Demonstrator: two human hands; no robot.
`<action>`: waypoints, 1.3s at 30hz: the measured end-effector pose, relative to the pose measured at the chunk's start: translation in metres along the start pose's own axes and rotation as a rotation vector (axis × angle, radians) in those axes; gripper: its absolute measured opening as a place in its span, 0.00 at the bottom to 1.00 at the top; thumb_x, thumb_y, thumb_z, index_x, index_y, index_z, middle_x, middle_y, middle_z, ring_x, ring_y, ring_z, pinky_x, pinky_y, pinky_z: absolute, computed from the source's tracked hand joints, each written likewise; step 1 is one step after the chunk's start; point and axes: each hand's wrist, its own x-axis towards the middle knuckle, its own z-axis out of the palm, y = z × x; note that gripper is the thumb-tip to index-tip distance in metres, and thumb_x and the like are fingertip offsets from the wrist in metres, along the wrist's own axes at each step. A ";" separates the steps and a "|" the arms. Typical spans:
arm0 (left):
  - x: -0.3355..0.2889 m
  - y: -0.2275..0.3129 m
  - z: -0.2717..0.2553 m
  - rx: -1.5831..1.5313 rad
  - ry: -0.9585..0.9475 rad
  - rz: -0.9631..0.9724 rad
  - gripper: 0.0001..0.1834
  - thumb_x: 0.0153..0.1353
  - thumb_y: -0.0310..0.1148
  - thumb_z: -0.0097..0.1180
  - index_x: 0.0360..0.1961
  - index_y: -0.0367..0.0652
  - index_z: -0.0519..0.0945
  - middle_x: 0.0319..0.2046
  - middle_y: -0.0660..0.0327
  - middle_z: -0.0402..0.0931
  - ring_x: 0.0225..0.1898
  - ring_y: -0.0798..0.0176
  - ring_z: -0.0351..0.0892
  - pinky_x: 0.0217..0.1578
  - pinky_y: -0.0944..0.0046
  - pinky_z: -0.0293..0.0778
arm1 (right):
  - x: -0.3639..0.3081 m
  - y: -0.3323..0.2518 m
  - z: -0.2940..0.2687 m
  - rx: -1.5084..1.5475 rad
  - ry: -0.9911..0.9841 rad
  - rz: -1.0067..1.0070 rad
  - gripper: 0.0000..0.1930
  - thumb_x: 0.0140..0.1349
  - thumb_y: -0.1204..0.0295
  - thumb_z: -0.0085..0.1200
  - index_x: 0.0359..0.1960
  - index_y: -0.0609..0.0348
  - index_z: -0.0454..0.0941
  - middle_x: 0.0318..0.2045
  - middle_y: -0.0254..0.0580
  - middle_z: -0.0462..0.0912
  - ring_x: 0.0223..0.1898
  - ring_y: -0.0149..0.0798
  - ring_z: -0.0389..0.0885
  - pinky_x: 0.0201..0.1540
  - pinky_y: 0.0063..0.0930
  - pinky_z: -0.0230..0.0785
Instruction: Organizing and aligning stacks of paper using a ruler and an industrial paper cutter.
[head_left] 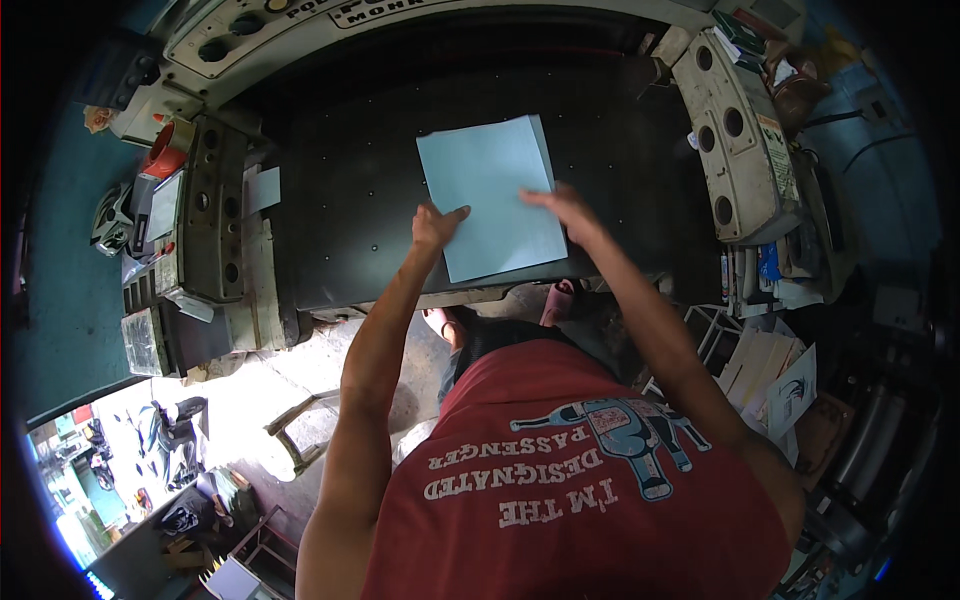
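A stack of pale blue paper sheets [492, 200], slightly turned, is over the dark machine table [340, 220] in front of me. My left hand [436, 226] grips its left edge, the thumb lying on the top sheet and the other fingers curled at the side, partly hidden. At the right edge is my right hand [566, 212], its thumb stretched over the top sheet and the fingers along the side. The right fingers are a little blurred. Whether the stack rests fully on the table or is slightly lifted, I cannot tell.
Metal side blocks with round holes flank the table, one at left [205, 210] and one at right [735, 140]. A control panel [250, 35] with knobs spans the back. An orange-red roll [168, 150] stands at far left; papers and cardboard [765, 375] lie at lower right.
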 end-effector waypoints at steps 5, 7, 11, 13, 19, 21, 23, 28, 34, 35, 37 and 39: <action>-0.050 0.041 0.076 0.752 0.480 0.607 0.18 0.53 0.34 0.64 0.41 0.41 0.72 0.38 0.40 0.79 0.37 0.35 0.81 0.35 0.45 0.78 | 0.075 0.022 -0.068 -0.124 0.027 0.002 0.25 0.53 0.61 0.67 0.45 0.68 0.78 0.34 0.54 0.84 0.32 0.50 0.86 0.34 0.39 0.78; -0.044 0.041 0.064 0.780 0.524 0.546 0.20 0.56 0.36 0.65 0.45 0.38 0.74 0.42 0.42 0.80 0.38 0.40 0.84 0.37 0.48 0.80 | 0.075 0.027 -0.048 -0.424 0.084 -0.142 0.25 0.52 0.62 0.67 0.46 0.67 0.76 0.31 0.57 0.84 0.31 0.53 0.86 0.33 0.43 0.78; -0.014 0.034 -0.007 -0.544 -0.100 -0.216 0.31 0.58 0.39 0.67 0.53 0.23 0.73 0.48 0.42 0.79 0.42 0.50 0.84 0.45 0.53 0.82 | 0.008 0.018 0.012 -0.866 0.290 -0.786 0.22 0.52 0.69 0.63 0.45 0.60 0.66 0.38 0.55 0.79 0.37 0.63 0.82 0.37 0.53 0.75; -0.005 0.033 -0.006 -0.245 0.006 -0.076 0.32 0.59 0.41 0.67 0.51 0.21 0.73 0.46 0.42 0.80 0.44 0.49 0.84 0.46 0.53 0.82 | 0.003 0.022 0.011 -0.845 0.318 -0.781 0.23 0.53 0.68 0.65 0.46 0.59 0.66 0.38 0.57 0.80 0.39 0.62 0.82 0.38 0.52 0.76; -0.008 0.038 0.030 0.641 0.409 0.317 0.32 0.50 0.46 0.69 0.51 0.35 0.78 0.40 0.38 0.82 0.43 0.38 0.83 0.47 0.51 0.79 | 0.018 -0.013 -0.014 0.074 0.023 0.049 0.30 0.57 0.64 0.63 0.54 0.79 0.71 0.45 0.63 0.82 0.41 0.54 0.85 0.46 0.40 0.78; -0.013 0.055 0.042 0.730 0.441 0.284 0.32 0.51 0.48 0.68 0.50 0.35 0.77 0.40 0.38 0.81 0.44 0.36 0.82 0.48 0.47 0.78 | 0.006 -0.009 0.005 -0.226 0.178 -0.084 0.28 0.56 0.66 0.64 0.52 0.77 0.71 0.41 0.64 0.82 0.42 0.57 0.85 0.47 0.42 0.77; -0.016 0.064 0.039 0.686 0.384 0.267 0.33 0.52 0.48 0.67 0.51 0.32 0.75 0.40 0.37 0.81 0.47 0.36 0.81 0.49 0.48 0.78 | -0.005 -0.004 0.041 -0.630 0.413 -0.298 0.28 0.54 0.69 0.62 0.52 0.76 0.68 0.40 0.66 0.81 0.44 0.61 0.83 0.49 0.47 0.75; -0.018 0.058 0.036 0.478 0.244 0.207 0.33 0.58 0.49 0.62 0.48 0.27 0.73 0.42 0.35 0.80 0.48 0.36 0.81 0.51 0.49 0.76 | 0.005 -0.004 0.034 -0.146 0.223 -0.149 0.36 0.56 0.67 0.62 0.58 0.82 0.59 0.54 0.78 0.70 0.57 0.64 0.74 0.60 0.45 0.67; -0.015 0.052 0.064 0.703 0.374 0.394 0.30 0.62 0.46 0.56 0.46 0.22 0.72 0.37 0.35 0.80 0.44 0.37 0.82 0.46 0.48 0.78 | 0.012 0.012 0.046 -0.843 0.519 -0.321 0.29 0.57 0.69 0.58 0.54 0.80 0.63 0.52 0.77 0.73 0.50 0.66 0.79 0.52 0.47 0.74; -0.014 0.054 0.063 0.751 0.363 0.344 0.32 0.63 0.45 0.53 0.51 0.18 0.69 0.38 0.36 0.80 0.43 0.37 0.82 0.46 0.48 0.78 | 0.012 0.004 0.043 -0.826 0.475 -0.153 0.27 0.57 0.69 0.56 0.53 0.79 0.65 0.49 0.76 0.76 0.48 0.67 0.80 0.50 0.48 0.75; -0.013 0.061 0.055 0.802 0.379 0.380 0.27 0.64 0.42 0.53 0.46 0.20 0.73 0.34 0.36 0.80 0.42 0.37 0.82 0.45 0.48 0.78 | 0.008 -0.020 0.027 -0.863 0.407 -0.078 0.23 0.58 0.69 0.54 0.50 0.76 0.70 0.40 0.72 0.81 0.43 0.68 0.81 0.48 0.50 0.75; -0.014 0.071 0.047 0.782 0.339 0.354 0.23 0.64 0.41 0.54 0.40 0.23 0.78 0.32 0.38 0.81 0.39 0.37 0.83 0.44 0.47 0.78 | 0.003 -0.038 0.023 -0.920 0.354 -0.189 0.18 0.58 0.68 0.53 0.42 0.73 0.76 0.31 0.69 0.82 0.38 0.67 0.82 0.46 0.51 0.75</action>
